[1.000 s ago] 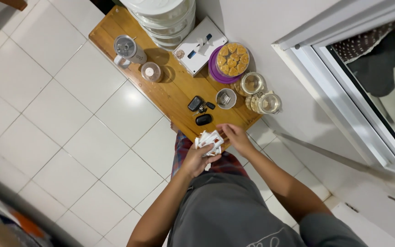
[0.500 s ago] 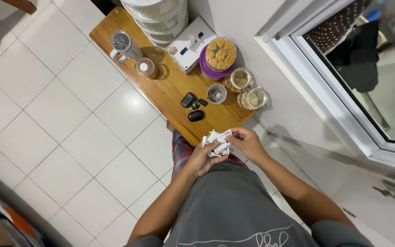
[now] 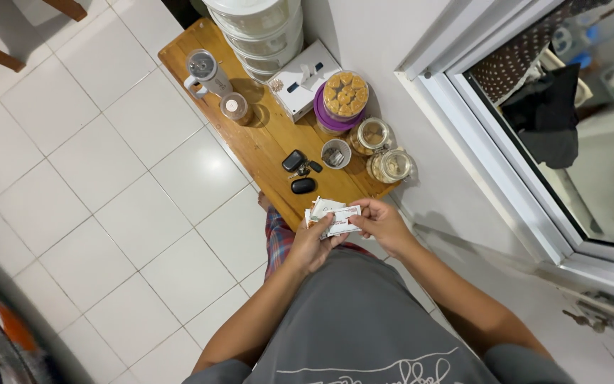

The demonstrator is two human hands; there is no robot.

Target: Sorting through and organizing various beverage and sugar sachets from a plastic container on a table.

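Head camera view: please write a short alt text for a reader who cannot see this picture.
Seen from above, a person's left hand and right hand together hold a bunch of small white sachets at the near end of a wooden table. On the table stand glass jars, a tissue box, a tumbler and car keys.

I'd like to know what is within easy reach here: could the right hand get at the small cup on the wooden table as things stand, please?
Probably yes, once freed: the right hand shares a grip on small white packets with the left hand. The small cup stands just beyond on the wooden table, nothing between.
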